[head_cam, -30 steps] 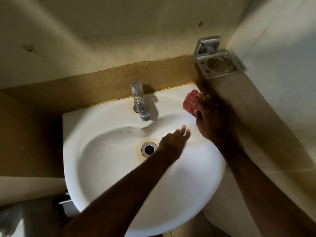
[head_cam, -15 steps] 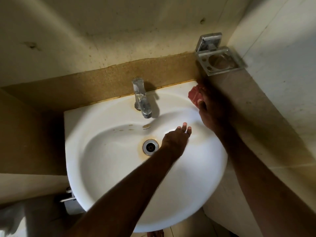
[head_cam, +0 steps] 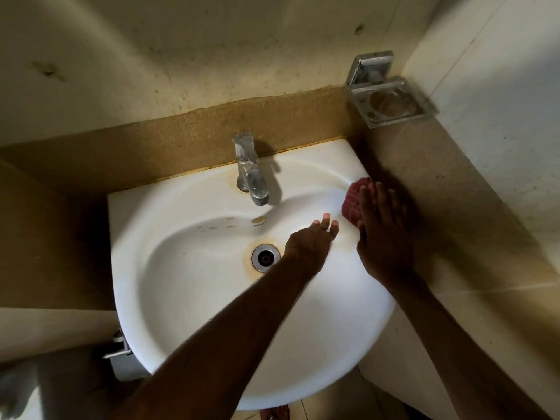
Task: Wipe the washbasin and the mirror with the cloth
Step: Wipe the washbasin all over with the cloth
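Head view: the red cloth [head_cam: 351, 203] is seen on the right rear rim of the white washbasin [head_cam: 181, 298], close to the tiled side wall [head_cam: 485, 183]. It is pressed flat under the straight fingers of the right hand [head_cam: 383, 234]; only its left part shows. The left hand [head_cam: 309, 250] is laid inside the bowl with fingers extended and slightly spread. Nothing is held in it, and it sits just right of the metal drain [head_cam: 265, 257], apart from the cloth. A yellowish stain ring is seen around the drain. Behind it a chrome tap [head_cam: 250, 177] is mounted on the rear ledge. Further out, a metal soap holder [head_cam: 391, 103] is fixed in the wall corner, above and beyond the cloth.
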Tool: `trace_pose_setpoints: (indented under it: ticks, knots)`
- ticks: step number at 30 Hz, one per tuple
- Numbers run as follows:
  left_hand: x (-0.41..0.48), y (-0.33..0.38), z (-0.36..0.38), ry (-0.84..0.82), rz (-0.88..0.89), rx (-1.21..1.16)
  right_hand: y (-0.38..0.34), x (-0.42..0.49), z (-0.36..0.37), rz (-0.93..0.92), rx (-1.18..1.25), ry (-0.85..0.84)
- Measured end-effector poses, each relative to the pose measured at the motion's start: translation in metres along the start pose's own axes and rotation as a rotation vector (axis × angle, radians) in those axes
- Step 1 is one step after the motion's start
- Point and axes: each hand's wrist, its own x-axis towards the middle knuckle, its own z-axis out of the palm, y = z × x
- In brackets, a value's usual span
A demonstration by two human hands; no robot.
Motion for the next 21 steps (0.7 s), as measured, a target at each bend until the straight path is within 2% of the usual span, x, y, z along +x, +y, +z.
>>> trace_pose_setpoints:
  ticks: [6, 10, 12, 15, 19, 21]
  knots:
    - [0.002, 0.003, 0.008, 0.03, -0.008, 0.033, -0.026, 0.061, 0.003, -0.059, 0.145, 0.05]
    - [-0.005, -0.001, -0.002, 0.082, 0.021, 0.045, -0.046, 0.109, -0.003, 0.009, 0.264, -0.12]
    - [-0.011, -0.003, -0.004, 0.15, 0.02, 0.053, -0.058, 0.115, 0.0, 0.042, 0.24, -0.08]
    - [-0.025, -0.007, -0.002, 0.241, -0.084, 0.071, -0.071, 0.104, 0.003, 0.05, 0.233, -0.003]
    - [-0.048, -0.018, 0.002, 0.367, -0.207, 0.126, -0.094, 0.075, -0.005, -0.103, 0.33, -0.065]
    - [-0.059, -0.021, 0.005, 0.365, -0.21, 0.126, -0.097, 0.063, -0.01, -0.183, 0.38, -0.099]
